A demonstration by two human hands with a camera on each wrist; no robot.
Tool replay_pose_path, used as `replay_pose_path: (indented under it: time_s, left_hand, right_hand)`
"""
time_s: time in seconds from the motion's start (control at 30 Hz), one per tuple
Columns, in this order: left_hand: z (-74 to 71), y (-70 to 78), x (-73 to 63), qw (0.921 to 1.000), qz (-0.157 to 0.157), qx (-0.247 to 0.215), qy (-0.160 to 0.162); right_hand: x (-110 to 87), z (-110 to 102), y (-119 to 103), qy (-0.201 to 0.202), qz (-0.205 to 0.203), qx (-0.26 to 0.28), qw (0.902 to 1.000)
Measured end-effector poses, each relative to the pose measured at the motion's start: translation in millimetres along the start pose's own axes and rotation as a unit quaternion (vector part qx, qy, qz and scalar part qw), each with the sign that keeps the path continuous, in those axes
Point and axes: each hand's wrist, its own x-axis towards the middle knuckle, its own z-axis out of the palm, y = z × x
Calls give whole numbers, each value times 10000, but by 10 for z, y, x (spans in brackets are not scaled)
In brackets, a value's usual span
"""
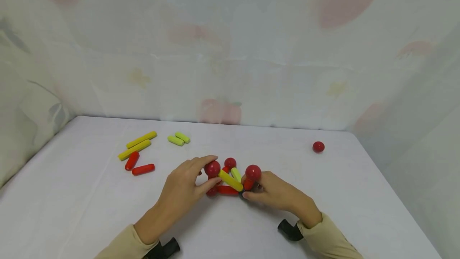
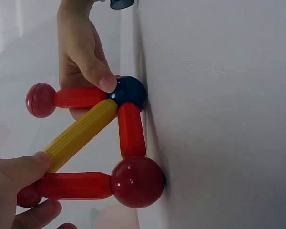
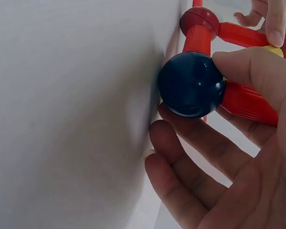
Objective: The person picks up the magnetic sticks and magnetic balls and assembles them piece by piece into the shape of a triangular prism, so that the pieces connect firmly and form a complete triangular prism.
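Observation:
A frame of rods and balls stands on the table between my hands. At its upper left corner my left hand (image 1: pixel 183 183) pinches a red ball (image 1: pixel 212 168) between thumb and fingers. From that ball a yellow rod (image 1: pixel 230 180) slants down to a dark blue ball (image 2: pixel 128 93) at the lower right. My right hand (image 1: pixel 278 191) grips the blue ball, thumb against its top side. An upright red rod (image 2: pixel 81 97) rises from it to another red ball (image 1: pixel 253 172). A lower red rod (image 2: pixel 131 130) joins the blue ball to a red ball (image 2: pixel 138 182) at table level.
Two yellow rods (image 1: pixel 134 150), two red rods (image 1: pixel 143 169) and two short lime rods (image 1: pixel 175 140) lie back left. A lone red ball (image 1: pixel 318 147) rests at the back right. Behind the table hangs a pale patterned cloth (image 1: pixel 251 87).

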Motion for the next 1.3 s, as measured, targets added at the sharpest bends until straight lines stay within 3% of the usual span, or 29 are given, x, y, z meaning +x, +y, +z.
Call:
replay_pose_path:
  time_s: [0.17,0.37,0.5,0.6,0.73,0.87,1.07,1.3]
  left_hand:
    - [-31,-9,17,9995,-89,-198,-237]
    - [-90,-68,57,9917,-490,-593,-1033]
    - [-99,-149,76,9779,-677,-1071,-1664]
    - [-82,-206,88,9628,-849,-1399,-2149]
    - [-40,-251,103,9463,-1144,-1553,-2593]
    - [-27,-264,112,9411,-1252,-1539,-2737]
    - [-123,-317,129,9340,-1300,-1451,-2994]
    - [-268,-554,191,9328,-1066,-1435,-3130]
  right_hand:
    - [-8,3,-38,-69,180,-104,9998]
    - [-19,-6,-66,-173,208,-231,9994]
    - [-21,-9,-69,-233,150,-232,9993]
    - [-21,-7,-65,-217,153,-248,9993]
    - [-19,-1,-58,-163,180,-298,9993]
    - [-14,6,-45,-127,143,-289,9994]
    - [-3,12,-28,-80,75,-222,9997]
    - [3,12,-37,-76,107,-139,9998]
